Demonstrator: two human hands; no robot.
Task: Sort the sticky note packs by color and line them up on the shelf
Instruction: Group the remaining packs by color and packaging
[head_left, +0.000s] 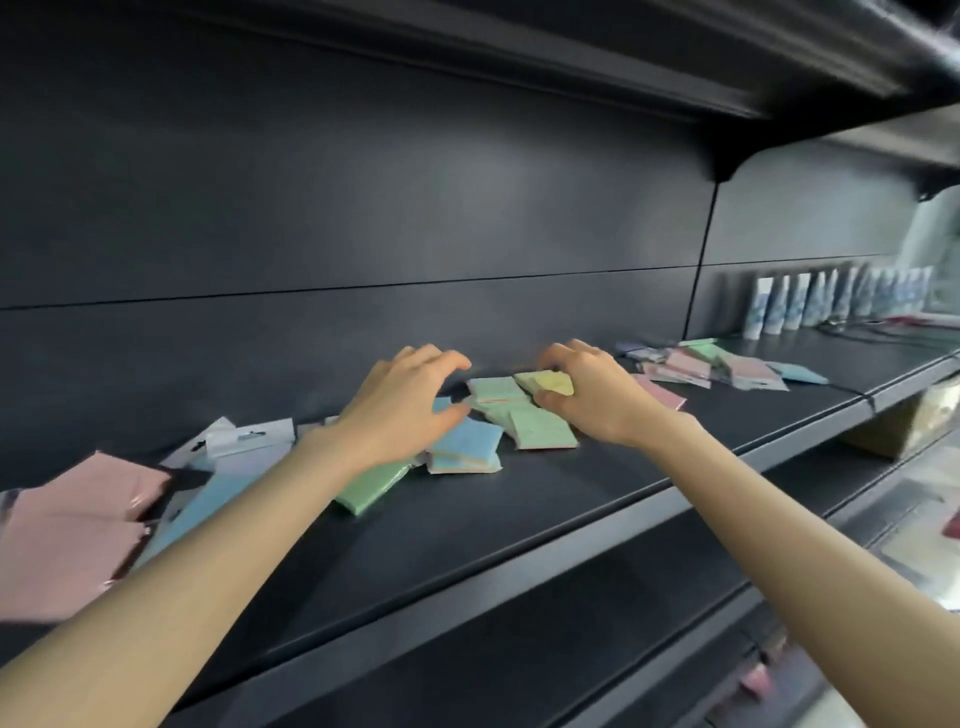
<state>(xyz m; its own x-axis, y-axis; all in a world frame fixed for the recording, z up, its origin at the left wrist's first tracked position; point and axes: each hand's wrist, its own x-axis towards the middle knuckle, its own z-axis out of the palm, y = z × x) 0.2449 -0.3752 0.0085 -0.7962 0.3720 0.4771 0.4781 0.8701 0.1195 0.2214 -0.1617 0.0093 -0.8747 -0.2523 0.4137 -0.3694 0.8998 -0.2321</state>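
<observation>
The right hand (587, 392) pinches a yellow pack (551, 383) off the mixed pile on the shelf (571, 499), apparently for sorting, while the left hand (402, 410) hovers unclenched, holding nothing.

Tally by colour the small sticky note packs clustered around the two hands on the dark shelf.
Yellow paper sticky note pack: 1
Green paper sticky note packs: 3
Blue paper sticky note pack: 1
Total: 5 that show clearly; the packs overlap, and the hands may hide more.
</observation>
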